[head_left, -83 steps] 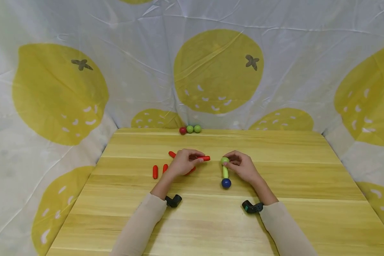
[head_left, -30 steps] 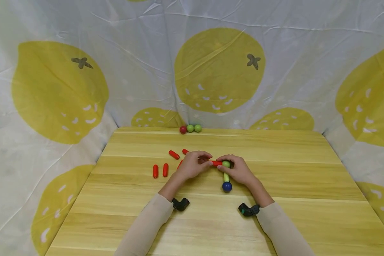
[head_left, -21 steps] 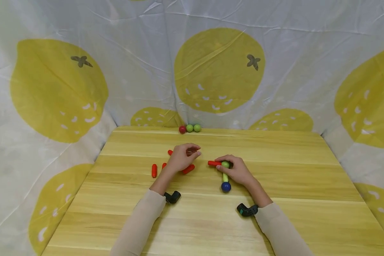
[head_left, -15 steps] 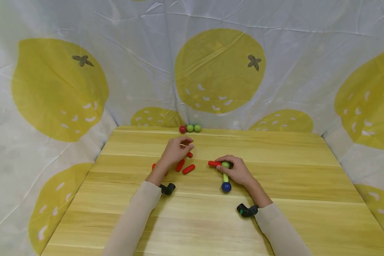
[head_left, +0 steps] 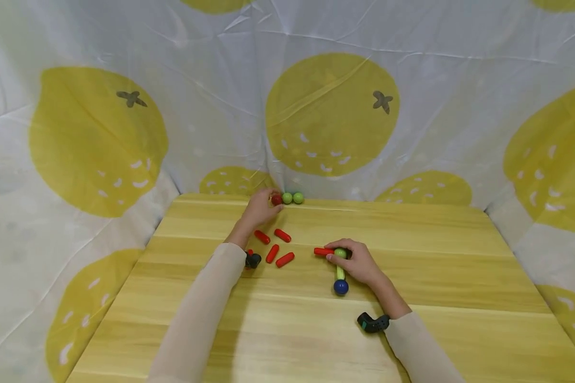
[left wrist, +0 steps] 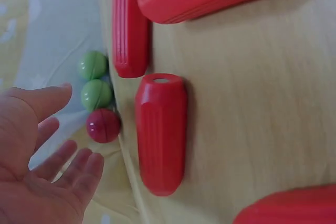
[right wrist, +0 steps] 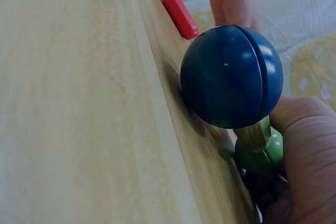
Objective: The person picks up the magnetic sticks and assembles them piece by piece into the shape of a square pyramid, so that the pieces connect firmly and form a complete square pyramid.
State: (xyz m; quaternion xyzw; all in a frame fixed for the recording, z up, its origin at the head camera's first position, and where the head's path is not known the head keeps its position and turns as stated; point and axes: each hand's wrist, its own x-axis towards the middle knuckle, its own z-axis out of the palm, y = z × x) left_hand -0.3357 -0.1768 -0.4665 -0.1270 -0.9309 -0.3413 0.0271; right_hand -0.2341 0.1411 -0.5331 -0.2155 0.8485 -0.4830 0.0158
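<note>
My left hand (head_left: 261,209) reaches to the table's back edge with its thumb and fingers spread about a dark red ball (head_left: 276,199). In the left wrist view a gap shows between the fingertips (left wrist: 94,163) and that ball (left wrist: 103,126). Two light green balls (head_left: 287,198) sit in a row beside it. My right hand (head_left: 361,262) grips a green ball (head_left: 340,253) at the corner of a joined piece. From that ball a red stick (head_left: 323,251) points left, and a yellow-green stick (head_left: 341,273) leads toward me to a blue ball (head_left: 341,287).
Several loose red sticks (head_left: 285,259) lie on the wooden table (head_left: 287,330) left of the joined piece. The left wrist's black camera (head_left: 253,260) partly hides some. A lemon-print cloth (head_left: 220,106) hangs right behind the table's back edge.
A red stick, carried by my left hand, was joined to the green ball and let go. The left hand then moved back and left to the dark red ball. My right hand keeps its grip.
</note>
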